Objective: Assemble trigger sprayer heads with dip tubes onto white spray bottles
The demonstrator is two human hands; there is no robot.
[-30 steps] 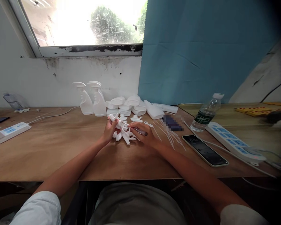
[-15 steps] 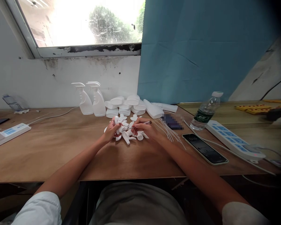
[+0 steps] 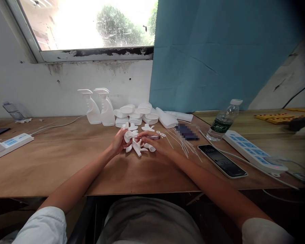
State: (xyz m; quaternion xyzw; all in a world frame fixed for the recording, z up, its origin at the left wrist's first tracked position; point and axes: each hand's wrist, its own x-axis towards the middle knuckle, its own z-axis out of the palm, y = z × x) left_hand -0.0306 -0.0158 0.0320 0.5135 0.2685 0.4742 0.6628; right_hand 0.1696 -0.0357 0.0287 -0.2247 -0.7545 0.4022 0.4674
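Observation:
My left hand [image 3: 118, 141] is closed round a white spray head [image 3: 127, 135], its round opening turned toward the right. In my right hand [image 3: 150, 139] is a thin metal tool with a thicker handle [image 3: 155, 137], its tip at the opening of that spray head. Several loose white spray heads [image 3: 137, 148] lie on the table below and between the hands. Small white parts [image 3: 161, 134] and thin white tubes [image 3: 185, 144] lie to the right of my right hand.
White bottles [image 3: 144, 108] lie piled by the wall, beside upright spray bottles [image 3: 107, 110]. A phone [image 3: 222, 161], a water bottle [image 3: 220, 125] and a power strip [image 3: 254, 152] stand or lie at right. Another power strip [image 3: 12, 144] is at left.
My left hand has tilted the spray head so its opening shows. My right hand has shifted slightly left, and the tool now lies flatter with its tip at the opening.

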